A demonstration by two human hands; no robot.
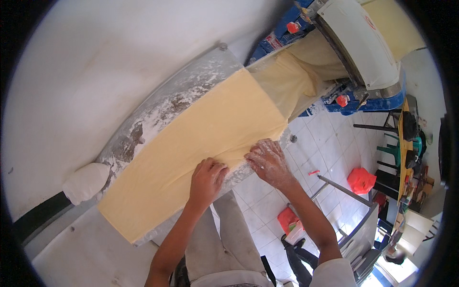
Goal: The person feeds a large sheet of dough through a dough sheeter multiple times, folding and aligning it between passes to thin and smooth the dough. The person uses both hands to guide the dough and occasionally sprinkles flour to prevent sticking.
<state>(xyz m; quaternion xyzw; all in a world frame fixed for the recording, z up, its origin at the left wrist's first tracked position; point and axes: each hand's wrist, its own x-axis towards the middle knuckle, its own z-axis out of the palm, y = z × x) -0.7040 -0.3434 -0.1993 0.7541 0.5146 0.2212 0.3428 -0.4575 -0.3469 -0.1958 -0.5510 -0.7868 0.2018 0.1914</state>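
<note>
A long sheet of pale yellow dough (200, 125) lies lengthwise on a floured metal table (172, 93). My left hand (208, 179) has its fingers curled on the sheet's near edge. Farther right along that edge, my right hand (267, 161), dusted with flour, also grips the dough; its fingertips are partly hidden. Small creases run through the sheet between and around both hands. Beyond its right end, more dough (287, 75) lies in loose folds leading into a blue dough sheeter (373, 102) with a white cover (358, 39).
A white cloth-like bundle (88, 181) rests at the table's left end, against the white wall (107, 64). Red plastic bags (361, 180) lie on the tiled floor (254, 201). At lower right stand a metal frame (344, 192) and a person's dark-trousered legs (301, 262).
</note>
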